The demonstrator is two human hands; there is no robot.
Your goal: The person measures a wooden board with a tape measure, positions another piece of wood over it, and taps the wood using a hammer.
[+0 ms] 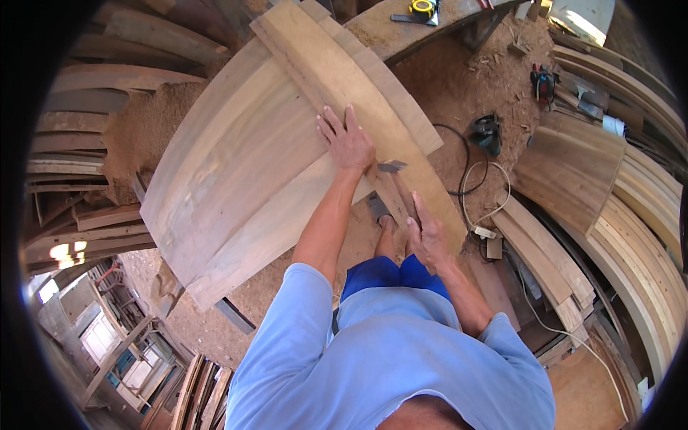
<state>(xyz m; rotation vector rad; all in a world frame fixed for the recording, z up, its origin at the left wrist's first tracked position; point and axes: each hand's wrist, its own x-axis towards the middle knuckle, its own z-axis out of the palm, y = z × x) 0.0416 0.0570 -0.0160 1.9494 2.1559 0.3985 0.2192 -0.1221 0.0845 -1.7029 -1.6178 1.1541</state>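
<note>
A long light-brown plank (344,68) lies across a wide panel of joined boards (236,165). My left hand (347,143) rests flat on the plank's left edge, its fingers spread and pointing away from me. Nearer to me, my right hand (428,236) is closed round the wooden handle of a hammer (392,166), with one finger stretched along it. The hammer's dark metal head lies over the plank, just right of my left wrist. My right palm hides the handle's near end.
A yellow tape measure (423,8) and a square (413,19) lie on a sawdust-covered bench at the far side. A dark power tool (486,134) with a cord sits on the shaving-strewn floor to the right. Stacked boards (631,251) line the right; more timber (86,143) fills the left.
</note>
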